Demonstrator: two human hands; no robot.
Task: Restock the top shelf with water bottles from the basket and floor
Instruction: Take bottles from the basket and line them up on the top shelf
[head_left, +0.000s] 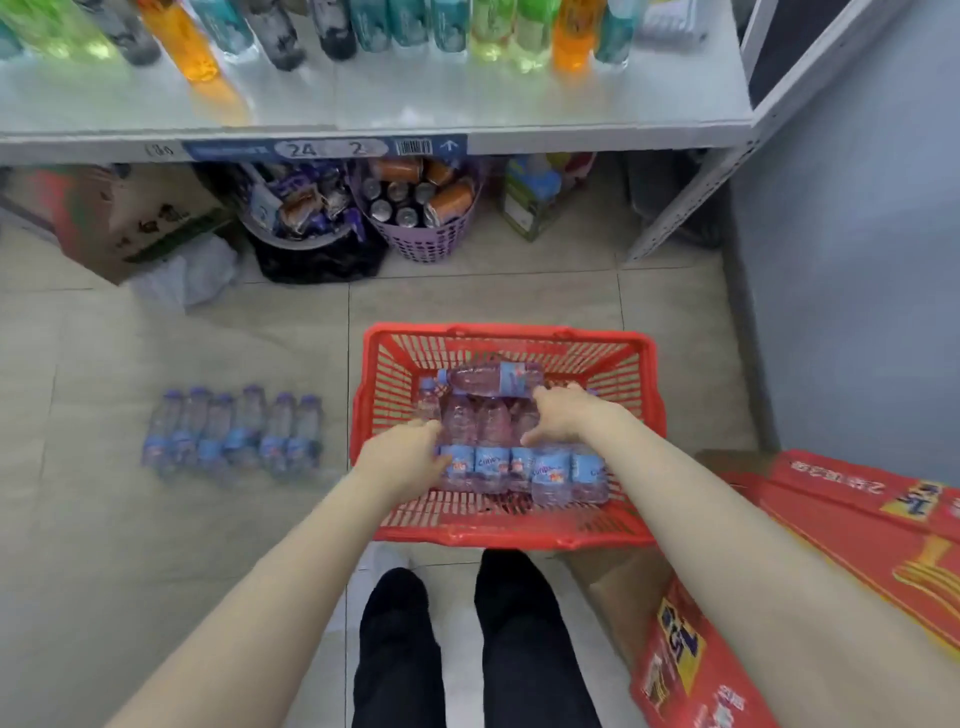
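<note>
Clear plastic water bottles (493, 467), blue labels, packed side by side in red basket (509, 540) toward its near wall; single bottle (488, 376) laid crosswise on top, nr far wall. L hand (400, 460) against row's left end, R hand (563, 415) over its right part, fingers bent onto bottles; real grip or not, can't tell. Floor bottles (234, 431) in a row left of basket. Shelf (415, 104) w/ coloured drinks beyond.

Small retail shop, at the drinks shelving. White metal shelf (415, 98) holds rows of coloured drink bottles (176, 36), and its front edge carries a price strip with barcode (322, 149). Red shopping basket (509, 332) sits on tiled floor (208, 338). Purple basket of cans (426, 239) below the shelf; red printed cartons (857, 504) at the right.
</note>
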